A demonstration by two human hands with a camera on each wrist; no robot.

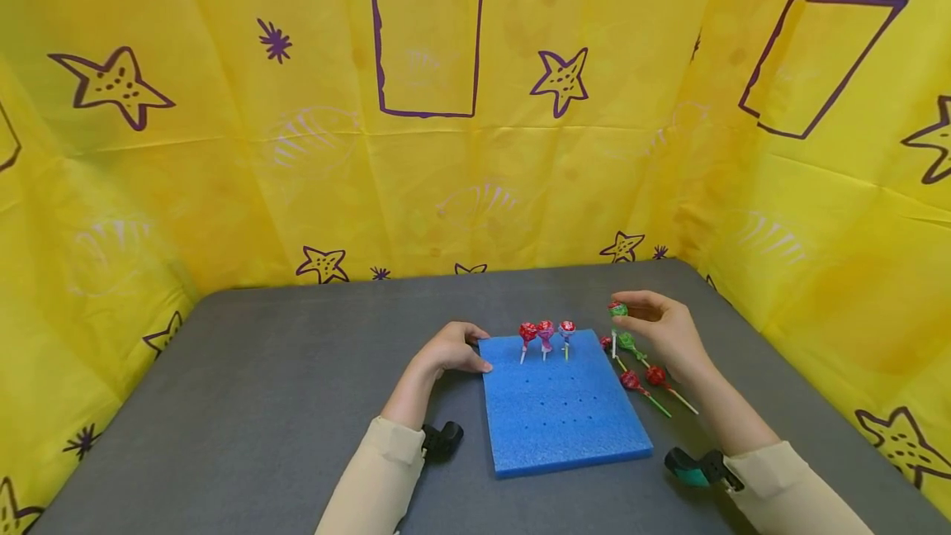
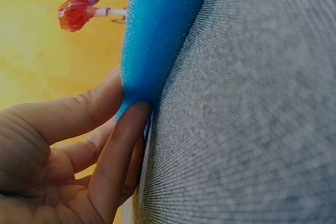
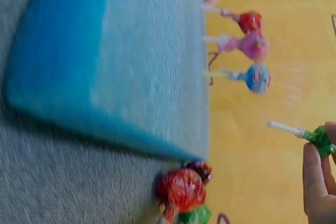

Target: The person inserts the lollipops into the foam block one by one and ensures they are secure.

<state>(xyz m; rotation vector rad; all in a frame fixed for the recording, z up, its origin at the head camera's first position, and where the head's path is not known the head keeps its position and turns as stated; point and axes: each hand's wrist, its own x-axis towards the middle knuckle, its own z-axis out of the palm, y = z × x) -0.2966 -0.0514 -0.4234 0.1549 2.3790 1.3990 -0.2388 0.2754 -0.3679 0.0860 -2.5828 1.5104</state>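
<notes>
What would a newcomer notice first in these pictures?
A bright blue foam board lies on the grey table, with three lollipops standing along its far edge. The right hand pinches a green lollipop above loose ones; the left hand touches the board's far-left corner.

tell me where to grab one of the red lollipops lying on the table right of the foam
Take the red lollipop by its thin white stick, pinching from above at the near-right end. It lies flat on the grey table, head toward the foam board and crowded by other lollipops, while the stick end points out into free space. The right hand already pinches a green one.
</notes>
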